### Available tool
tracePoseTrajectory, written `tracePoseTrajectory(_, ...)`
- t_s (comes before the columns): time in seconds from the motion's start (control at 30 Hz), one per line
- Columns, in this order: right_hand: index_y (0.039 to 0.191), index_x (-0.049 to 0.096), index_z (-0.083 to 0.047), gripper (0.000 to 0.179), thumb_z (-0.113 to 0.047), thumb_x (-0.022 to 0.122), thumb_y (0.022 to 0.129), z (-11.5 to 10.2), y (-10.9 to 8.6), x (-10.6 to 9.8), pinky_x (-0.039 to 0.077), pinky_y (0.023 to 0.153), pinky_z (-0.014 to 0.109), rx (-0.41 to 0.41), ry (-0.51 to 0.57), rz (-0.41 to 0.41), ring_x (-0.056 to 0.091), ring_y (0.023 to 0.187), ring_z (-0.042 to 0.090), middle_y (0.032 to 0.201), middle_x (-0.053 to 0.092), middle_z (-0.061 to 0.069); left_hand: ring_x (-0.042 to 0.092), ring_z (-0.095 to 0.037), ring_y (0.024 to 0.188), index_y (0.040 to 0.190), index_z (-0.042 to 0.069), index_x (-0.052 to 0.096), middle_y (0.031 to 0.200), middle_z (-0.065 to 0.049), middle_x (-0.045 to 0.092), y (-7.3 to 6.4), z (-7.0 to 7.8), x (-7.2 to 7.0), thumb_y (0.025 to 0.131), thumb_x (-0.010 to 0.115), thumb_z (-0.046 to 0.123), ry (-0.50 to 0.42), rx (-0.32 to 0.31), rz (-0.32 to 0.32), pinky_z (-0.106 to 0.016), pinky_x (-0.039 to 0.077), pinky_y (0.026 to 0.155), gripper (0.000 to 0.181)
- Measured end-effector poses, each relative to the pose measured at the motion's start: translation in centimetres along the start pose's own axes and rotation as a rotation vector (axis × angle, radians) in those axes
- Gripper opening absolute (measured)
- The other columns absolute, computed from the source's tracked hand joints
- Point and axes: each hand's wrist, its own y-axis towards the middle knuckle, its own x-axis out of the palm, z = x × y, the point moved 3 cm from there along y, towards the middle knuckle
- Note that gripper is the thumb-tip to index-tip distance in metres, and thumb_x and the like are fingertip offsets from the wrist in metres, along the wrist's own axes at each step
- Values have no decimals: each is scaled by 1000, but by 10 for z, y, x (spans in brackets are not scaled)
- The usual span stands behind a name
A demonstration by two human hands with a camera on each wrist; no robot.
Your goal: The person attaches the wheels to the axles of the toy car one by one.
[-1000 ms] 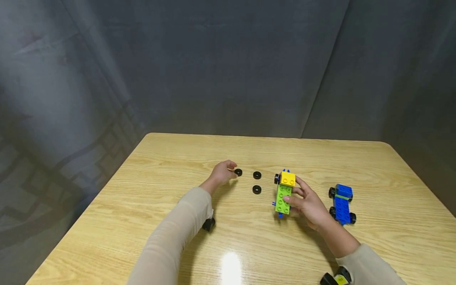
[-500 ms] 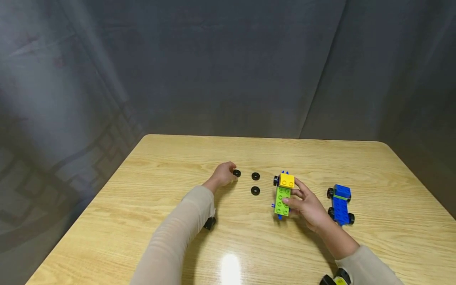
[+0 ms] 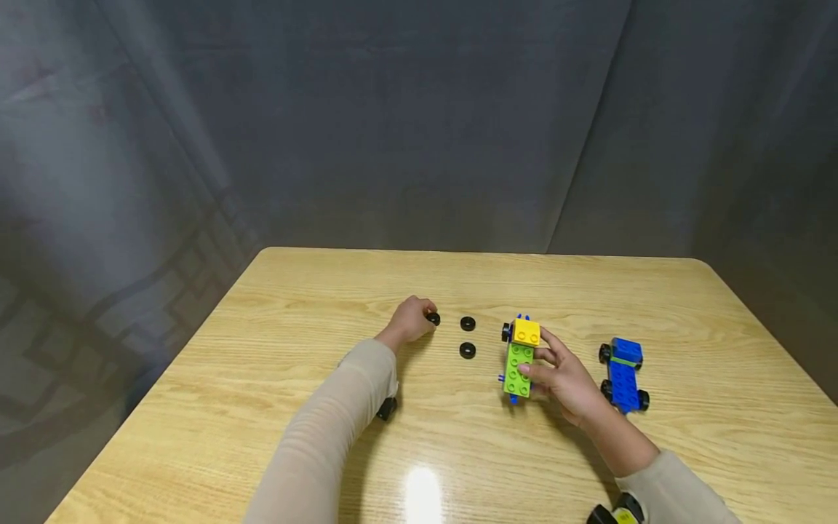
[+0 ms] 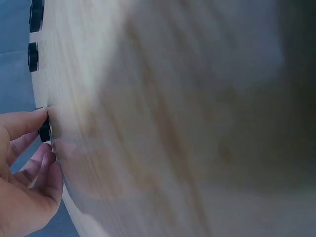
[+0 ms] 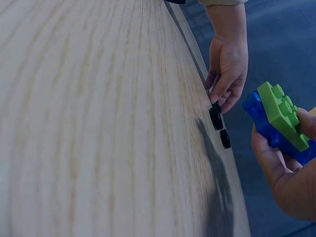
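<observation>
My left hand [image 3: 411, 320] pinches a black toy wheel [image 3: 433, 319] lying at the far middle of the table. In the left wrist view, the fingers stand on both sides of that wheel [image 4: 44, 129]. Held in my right hand [image 3: 568, 378] is a building-block car [image 3: 519, 367] with a green plate, a yellow brick [image 3: 526, 332] and a blue chassis [image 5: 266, 129]. One black wheel [image 3: 507, 332] shows at its far left corner, and a bare blue axle stub [image 3: 501, 378] sticks out nearer me. The right side is partly hidden by my fingers.
Two loose black wheels [image 3: 468, 337] lie between the hands. A blue block car [image 3: 624, 375] stands at the right. Another black-wheeled piece [image 3: 618, 512] sits by the right sleeve, and a black object [image 3: 387, 408] is partly behind the left sleeve. Dark curtains surround the table [image 3: 327, 280].
My left fingers have drawn in around the loose wheel. The right hand keeps the car in nearly the same place. The whole view has shifted slightly.
</observation>
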Motion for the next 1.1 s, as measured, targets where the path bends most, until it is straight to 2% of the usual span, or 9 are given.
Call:
tracePoseTrajectory(0.1,138,6,-7,75,-2,55,81,-1,0,0,47,60,31,5,2,2,57,75,14,105,43,15,50,-22,87,101,3,59,93,-9,54,0,1,-1,73,67,10,7,-7,0,-30,41,78,29)
tracePoseTrajectory(0.3,138,5,-7,74,0,53,82,-2,0,0,47,59,32,7,5,11,56,74,13,103,45,12,51,-22,92,99,3,58,97,-9,56,11,-12,6,72,69,11,-107,-85,-16,-31,41,79,30)
tracePoseTrajectory(0.33,138,5,-7,74,0,53,82,-2,0,0,47,59,31,6,6,12,56,74,12,103,45,12,52,-19,89,97,5,58,94,-7,57,18,-22,13,72,70,15,-134,-48,8,-28,42,76,30)
tracePoseTrajectory(0.43,138,5,-7,74,1,52,82,-1,0,-1,47,59,31,4,11,17,56,74,12,103,45,12,53,-19,87,96,4,58,92,-7,57,19,-27,15,71,71,16,-164,-44,18,-28,43,74,30)
tracePoseTrajectory(0.53,138,4,-7,74,1,52,83,0,1,0,47,60,32,1,17,6,57,75,13,105,44,15,53,-20,86,96,3,57,92,-8,57,12,-23,11,72,70,15,-218,-43,33,-29,43,74,30)
tracePoseTrajectory(0.57,138,4,-7,74,0,52,83,0,1,0,48,61,32,1,19,4,57,76,13,106,43,16,52,-23,89,98,1,56,94,-10,57,3,-13,4,73,68,10,-222,-85,20,-32,43,77,29)
tracePoseTrajectory(0.7,138,4,-7,75,1,53,82,1,3,1,49,63,33,2,27,-1,57,78,15,107,42,17,51,-22,88,99,0,55,94,-11,55,-10,-6,-2,76,65,9,-263,-68,32,-32,43,75,27)
tracePoseTrajectory(0.93,138,3,-6,72,0,50,84,-1,3,2,48,69,37,-17,48,-24,57,82,15,114,37,25,51,-22,90,100,4,56,96,-9,55,-22,-4,-2,77,64,10,-330,-48,30,-32,43,75,26)
tracePoseTrajectory(1.1,138,4,-6,71,2,49,84,-1,2,3,48,70,38,-19,72,-26,57,83,15,113,39,23,50,-20,88,99,4,56,92,-7,54,-29,-1,-1,76,65,9,-367,-25,36,-31,42,75,25)
